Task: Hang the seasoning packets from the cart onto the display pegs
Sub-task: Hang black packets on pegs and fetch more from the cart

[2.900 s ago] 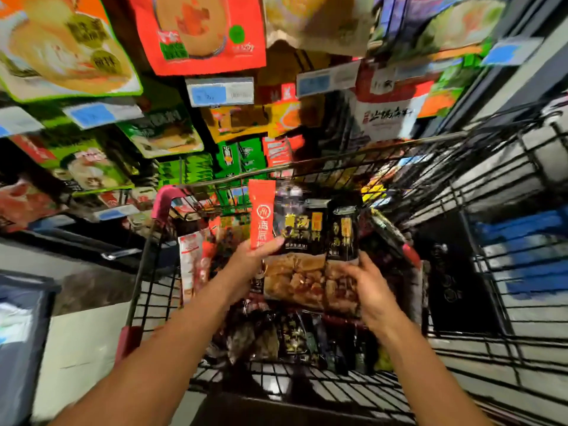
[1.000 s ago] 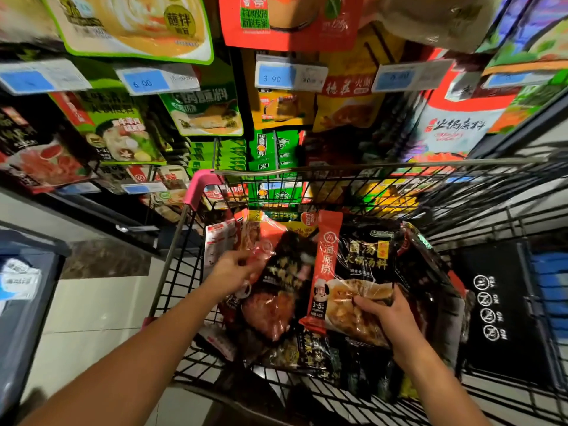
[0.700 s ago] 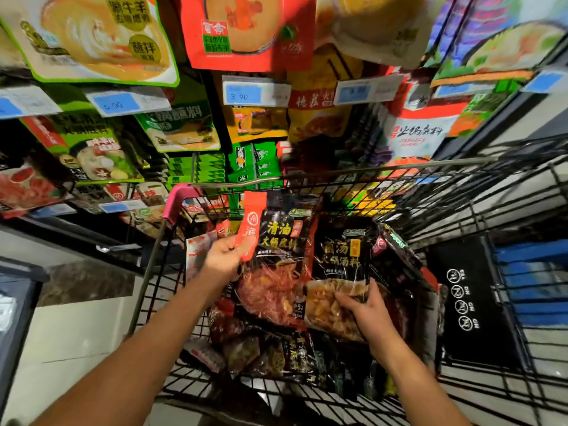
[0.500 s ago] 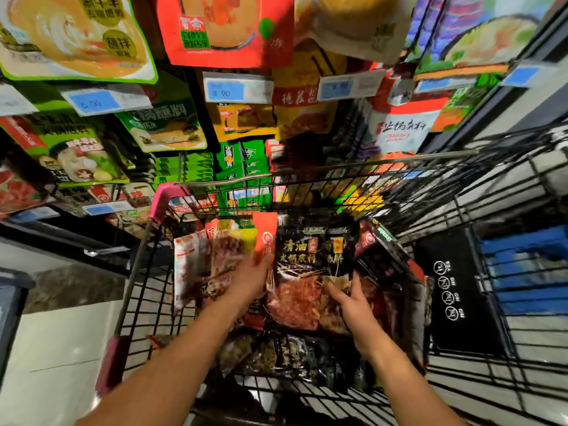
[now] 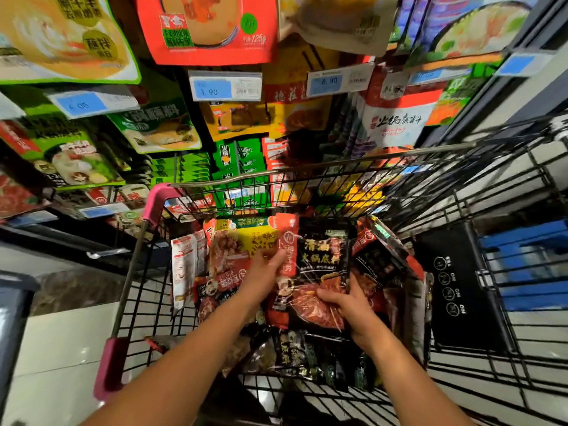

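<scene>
Packet (image 5: 322,259), long axis 12–6 o'clock, sits over cart (image 5: 307,172) btwn both hands: left hand (image 5: 264,275) pinches its red 9 o'clock edge, right hand (image 5: 347,305) grips the 5 o'clock corner; hung stock (image 5: 209,26) lies at 12.

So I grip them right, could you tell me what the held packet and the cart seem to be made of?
Packet: probably glossy plastic film, since it wrinkles and catches light. Cart: apparently metal wire with a dark coating, in thin rigid grid bars.
</scene>
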The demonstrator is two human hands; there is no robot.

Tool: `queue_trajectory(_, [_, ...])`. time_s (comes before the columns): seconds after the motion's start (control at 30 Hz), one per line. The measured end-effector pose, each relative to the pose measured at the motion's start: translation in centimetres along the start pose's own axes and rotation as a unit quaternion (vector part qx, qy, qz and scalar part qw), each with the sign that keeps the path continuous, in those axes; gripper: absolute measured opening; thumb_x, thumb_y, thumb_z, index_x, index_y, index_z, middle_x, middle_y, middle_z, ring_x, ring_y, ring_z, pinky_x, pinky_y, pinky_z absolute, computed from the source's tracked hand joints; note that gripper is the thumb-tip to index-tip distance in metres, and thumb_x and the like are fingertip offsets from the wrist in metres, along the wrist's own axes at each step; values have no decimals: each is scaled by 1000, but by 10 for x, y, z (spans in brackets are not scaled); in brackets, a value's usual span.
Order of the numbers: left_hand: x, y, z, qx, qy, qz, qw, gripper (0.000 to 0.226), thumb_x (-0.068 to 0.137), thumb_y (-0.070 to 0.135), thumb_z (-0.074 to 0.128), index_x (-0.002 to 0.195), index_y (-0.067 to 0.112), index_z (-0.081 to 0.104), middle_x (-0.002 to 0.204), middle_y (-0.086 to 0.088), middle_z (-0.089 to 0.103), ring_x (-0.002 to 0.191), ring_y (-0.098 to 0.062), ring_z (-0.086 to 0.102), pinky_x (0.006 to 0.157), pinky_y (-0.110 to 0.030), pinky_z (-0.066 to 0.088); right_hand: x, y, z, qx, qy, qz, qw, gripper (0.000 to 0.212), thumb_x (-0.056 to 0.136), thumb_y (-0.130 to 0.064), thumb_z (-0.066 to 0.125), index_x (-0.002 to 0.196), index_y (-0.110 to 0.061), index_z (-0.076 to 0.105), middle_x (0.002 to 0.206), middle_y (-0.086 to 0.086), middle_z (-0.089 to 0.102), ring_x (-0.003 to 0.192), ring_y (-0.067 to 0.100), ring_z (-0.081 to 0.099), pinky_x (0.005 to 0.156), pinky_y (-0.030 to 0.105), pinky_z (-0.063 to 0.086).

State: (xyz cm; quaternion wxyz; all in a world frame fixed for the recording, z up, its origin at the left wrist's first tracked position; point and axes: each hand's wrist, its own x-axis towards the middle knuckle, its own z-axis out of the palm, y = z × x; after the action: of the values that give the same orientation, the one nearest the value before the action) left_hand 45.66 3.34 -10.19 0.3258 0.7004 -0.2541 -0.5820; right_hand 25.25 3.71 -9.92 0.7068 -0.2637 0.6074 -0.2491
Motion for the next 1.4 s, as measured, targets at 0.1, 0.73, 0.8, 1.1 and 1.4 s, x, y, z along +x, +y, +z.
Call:
queue_trajectory(0.1, [-3,-15,-50,103,45,32,993,40,101,50,54,130,23,58,129,-1,65,115,-21,61,97,-34,44,-2,7,-6,30,-13,21,999,81,81,2,79,147,-25,42,122,15,72,99,33,76,78,44,63])
queue_trajectory(0.73, [47,-101,-129,578,16,144,803,102,65,59,84,149,22,39,142,-16,47,125,-38,50,100,-45,49,-57,15,30,72,97,-16,993,96,78,-1,79,153,-36,33,128,12,68,101,34,74,82,47,61])
queue_trajectory(0.8, [51,-96,-134,597,-27,168,784,85,72,56,81,142,21,49,140,-12,53,125,-37,53,98,-44,50,-65,16,38,88,104,-32,990,82,81,1,76,147,-33,41,120,9,73,97,31,75,78,43,61])
queue_trajectory(1.1, [24,-44,-177,406,-70,187,892,58,91,31,73,142,19,47,124,-4,67,114,-26,64,94,-34,51,-105,-6,67,107,96,-107,984,111,60,-21,94,155,-26,37,129,8,71,114,33,70,106,57,49])
queue_trajectory(1.4, [-86,65,-200,101,106,276,950,10,98,15,67,88,15,67,65,11,57,59,-6,47,53,-20,35,-147,-88,87,97,-29,-200,975,78,55,-11,91,127,-11,62,109,22,76,87,40,75,80,56,61])
